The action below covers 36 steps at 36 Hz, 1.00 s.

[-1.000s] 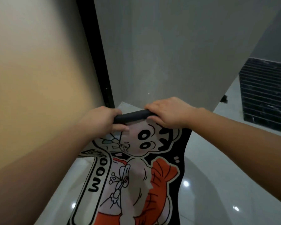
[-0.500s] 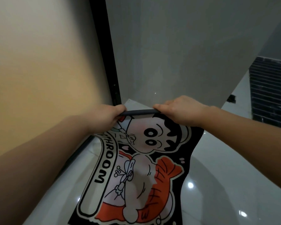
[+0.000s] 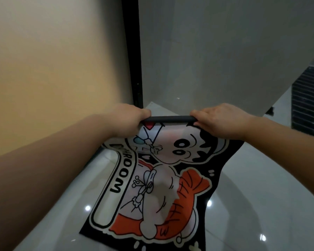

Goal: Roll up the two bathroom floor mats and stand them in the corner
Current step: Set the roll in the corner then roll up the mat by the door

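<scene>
A black bathroom mat (image 3: 158,180) with a cartoon figure, an orange fish and the word "ROOM" hangs from my hands down to the glossy floor. Its top edge is curled into a thin black roll (image 3: 169,119). My left hand (image 3: 129,120) grips the roll's left end and my right hand (image 3: 223,120) grips its right end. The mat's lower part lies on the floor, and its bottom edge runs out of view. Only one mat is visible.
A beige wall (image 3: 53,78) stands close on the left, a black door frame (image 3: 134,60) beside it, and a grey tiled wall (image 3: 216,51) meets the floor in a corner behind the mat. A dark ribbed panel (image 3: 308,109) is at the right. White glossy floor (image 3: 261,196) surrounds the mat.
Both hands have lifted the mat's top edge higher and apart. The black roll is thinner now, and more of the printed picture shows below it.
</scene>
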### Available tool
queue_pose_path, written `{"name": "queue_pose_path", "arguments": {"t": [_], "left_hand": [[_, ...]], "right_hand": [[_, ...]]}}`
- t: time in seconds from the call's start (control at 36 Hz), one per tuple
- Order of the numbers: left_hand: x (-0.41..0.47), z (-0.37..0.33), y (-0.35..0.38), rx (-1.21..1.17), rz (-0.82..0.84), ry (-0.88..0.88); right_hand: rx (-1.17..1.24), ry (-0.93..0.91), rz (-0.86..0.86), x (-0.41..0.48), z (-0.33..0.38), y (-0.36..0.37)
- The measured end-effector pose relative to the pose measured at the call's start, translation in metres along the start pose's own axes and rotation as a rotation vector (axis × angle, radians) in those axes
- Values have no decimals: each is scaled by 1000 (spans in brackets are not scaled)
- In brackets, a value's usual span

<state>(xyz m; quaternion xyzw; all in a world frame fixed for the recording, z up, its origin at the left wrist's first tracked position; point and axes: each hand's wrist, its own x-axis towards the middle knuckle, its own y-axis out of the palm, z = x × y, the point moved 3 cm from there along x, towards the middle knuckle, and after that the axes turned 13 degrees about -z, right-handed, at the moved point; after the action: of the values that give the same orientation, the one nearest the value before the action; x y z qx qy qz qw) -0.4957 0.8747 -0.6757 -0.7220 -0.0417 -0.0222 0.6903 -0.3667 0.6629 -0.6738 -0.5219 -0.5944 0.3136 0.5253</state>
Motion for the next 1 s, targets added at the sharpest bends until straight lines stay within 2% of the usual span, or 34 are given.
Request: {"name": "queue_pose_path", "arguments": {"t": [0.11,0.22,0.39,0.56,0.69,0.83,0.92,1.0], "left_hand": [[-6,3,3,-42,-11,-32],[-8,3,4,-27,-86,104],[-3,2,3,-40,53,65],[0,2,-2,-1,40,52],[4,2,-1,8,52,17],[8,-5,0,-17,85,-26],[8,-7,3,-61,77,-39],[7,-7,8,-89,59,-6]], "right_hand": [[-3,23,-19,4,0,-9],[-24,-11,-25,1,3,-14],[-66,-84,-50,-3,6,-18],[-106,-49,-66,-5,13,-16],[-95,19,-4,4,17,-16],[132,228,146,14,18,-19],[164,301,216,16,19,-16],[165,365,197,15,18,-13]]}}
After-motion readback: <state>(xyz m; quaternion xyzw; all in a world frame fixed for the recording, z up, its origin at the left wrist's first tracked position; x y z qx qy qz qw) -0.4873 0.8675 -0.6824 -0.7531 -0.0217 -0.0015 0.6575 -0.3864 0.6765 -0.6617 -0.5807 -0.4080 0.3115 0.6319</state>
